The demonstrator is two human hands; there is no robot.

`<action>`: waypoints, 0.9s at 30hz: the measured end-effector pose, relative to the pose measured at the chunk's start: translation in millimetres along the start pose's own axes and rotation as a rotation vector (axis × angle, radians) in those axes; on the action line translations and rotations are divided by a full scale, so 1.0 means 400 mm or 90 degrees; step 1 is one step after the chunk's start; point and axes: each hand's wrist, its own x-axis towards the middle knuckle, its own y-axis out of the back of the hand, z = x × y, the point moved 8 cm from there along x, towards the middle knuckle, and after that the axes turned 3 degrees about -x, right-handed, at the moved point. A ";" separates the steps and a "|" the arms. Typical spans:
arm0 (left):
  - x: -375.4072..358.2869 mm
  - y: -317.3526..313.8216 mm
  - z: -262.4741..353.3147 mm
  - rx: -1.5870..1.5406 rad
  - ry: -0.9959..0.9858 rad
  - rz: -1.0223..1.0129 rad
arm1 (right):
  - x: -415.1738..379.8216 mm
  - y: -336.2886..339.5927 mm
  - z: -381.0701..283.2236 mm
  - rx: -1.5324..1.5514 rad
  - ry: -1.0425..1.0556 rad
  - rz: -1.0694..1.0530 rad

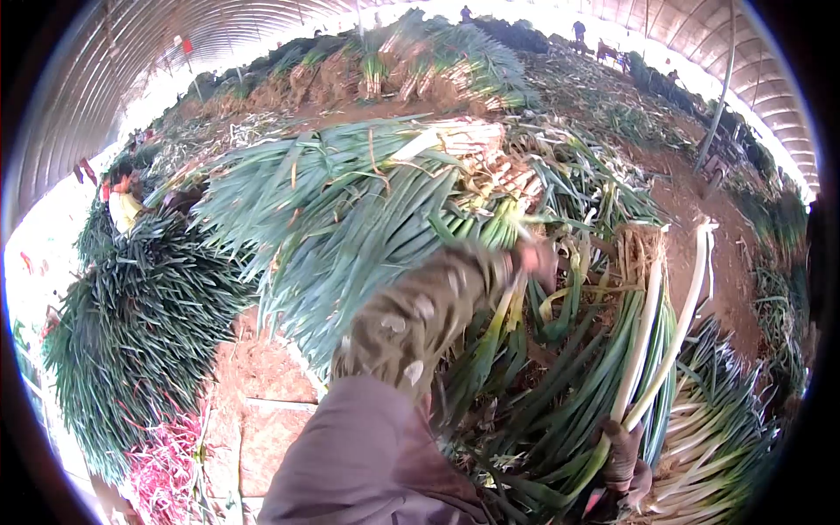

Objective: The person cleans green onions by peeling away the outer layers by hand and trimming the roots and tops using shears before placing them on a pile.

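Note:
My right hand (621, 459), in a dark glove at the lower right, is wrapped round green onion stalks (646, 350). Their long white shanks point upward, with roots at the top. My left hand (535, 262) reaches out ahead at the end of a camouflage sleeve (420, 311). Motion smears its fingers, so I cannot see whether they hold anything. It is close to the near edge of a big heap of green onions (350, 192), whose pale root ends face right. Beneath and between my hands lie loose green leaves (560, 376) and another rooty bunch (639, 249).
Peeled white green onions (709, 446) lie at the lower right. A dark green pile (149, 324) stands left, near a person in yellow (124, 206) and pink ties (166, 468). More bundles (376, 70) line the back. A pole (719, 105) rises at the right.

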 end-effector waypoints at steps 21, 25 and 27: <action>-0.299 -0.082 0.278 -1.351 -0.158 0.025 | 0.126 -0.301 -0.129 -0.537 0.227 0.022; -0.333 -0.057 0.305 -1.244 -0.121 -0.090 | 0.086 -0.245 -0.445 -0.848 0.515 0.167; -0.336 -0.089 0.347 -1.176 -0.124 -0.159 | 0.051 -0.251 -0.547 -1.034 0.679 0.151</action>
